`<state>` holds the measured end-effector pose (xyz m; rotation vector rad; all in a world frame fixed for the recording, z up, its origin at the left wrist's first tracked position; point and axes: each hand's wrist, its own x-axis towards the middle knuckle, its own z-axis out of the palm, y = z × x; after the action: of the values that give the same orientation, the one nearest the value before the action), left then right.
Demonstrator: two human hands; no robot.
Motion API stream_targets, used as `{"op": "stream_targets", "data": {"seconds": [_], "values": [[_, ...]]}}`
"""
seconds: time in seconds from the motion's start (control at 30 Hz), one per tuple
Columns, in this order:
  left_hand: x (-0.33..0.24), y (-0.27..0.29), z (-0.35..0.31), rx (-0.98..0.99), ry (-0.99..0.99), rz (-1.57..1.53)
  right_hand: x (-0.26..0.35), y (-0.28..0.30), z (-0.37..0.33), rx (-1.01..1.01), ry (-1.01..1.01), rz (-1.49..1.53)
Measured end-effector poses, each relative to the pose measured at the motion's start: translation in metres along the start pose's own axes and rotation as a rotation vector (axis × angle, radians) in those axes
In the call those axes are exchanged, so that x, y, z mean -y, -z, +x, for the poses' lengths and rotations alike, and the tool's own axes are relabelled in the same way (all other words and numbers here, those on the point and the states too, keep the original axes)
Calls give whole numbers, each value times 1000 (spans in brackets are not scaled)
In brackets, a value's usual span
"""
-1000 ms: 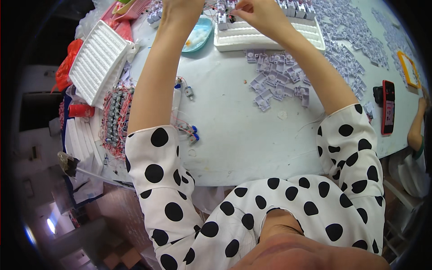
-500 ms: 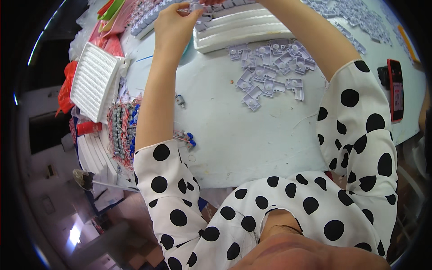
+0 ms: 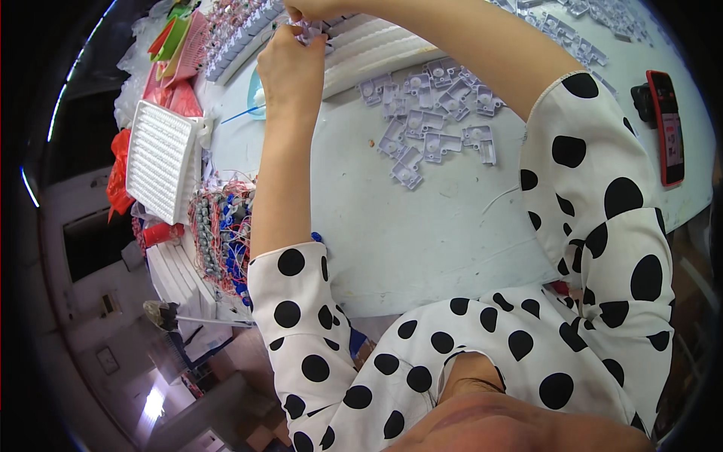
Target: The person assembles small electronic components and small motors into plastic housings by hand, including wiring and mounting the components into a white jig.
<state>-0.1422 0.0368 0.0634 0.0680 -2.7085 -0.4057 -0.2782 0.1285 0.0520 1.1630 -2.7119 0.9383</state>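
Note:
My left hand [image 3: 290, 68] is closed with its fingertips on a small pale lilac plastic housing [image 3: 309, 32], near the top of the head view. Just above it, my right hand [image 3: 320, 7] reaches across from the right, fingers bent down at the same housing. The upper edge of the view cuts this hand off, and its exact grip is hidden. Beside the hands lies a white foam tray [image 3: 380, 49] with ridged rows. More loose lilac housings [image 3: 423, 122] are spread on the table to the right of it.
A tray row of filled housings [image 3: 245, 41] stands far left. Left of my forearm are a blue stick [image 3: 239, 115], a white ribbed tray [image 3: 160, 160] and bundled small motors with wires [image 3: 218, 233]. A red-edged phone [image 3: 669, 128] lies on the table [image 3: 407, 248] at right.
My right hand and forearm have swung left, above my left hand. The left hand sits slightly lower, and its forearm now covers small motors that were visible on the table. The view has shifted a little.

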Motion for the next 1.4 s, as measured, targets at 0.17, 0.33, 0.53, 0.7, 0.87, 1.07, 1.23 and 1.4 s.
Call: {"op": "stream_targets", "data": {"seconds": [0.17,0.33,0.53,0.7,0.87,1.07,1.23,1.4], "values": [[-11,-12,3,-87,-28,76,-11,20,-12,14,166,-78],[-15,-19,0,-66,-2,139,-9,29,-39,-123,106,-201],[-15,-16,7,-48,-13,152,-21,23,-47,31,27,-382],[-8,-15,17,29,12,188,-22,-4,-57,-339,-4,-410],[-10,-17,22,-3,-32,211,-23,-7,-66,-26,-185,-146],[-12,-15,2,-85,-15,119,-5,-15,-69,-247,-113,-28],[-23,-16,2,-73,41,74,-14,-17,-47,-351,188,-192],[-6,-9,4,-77,30,126,5,-3,-17,-173,159,-375]]}}
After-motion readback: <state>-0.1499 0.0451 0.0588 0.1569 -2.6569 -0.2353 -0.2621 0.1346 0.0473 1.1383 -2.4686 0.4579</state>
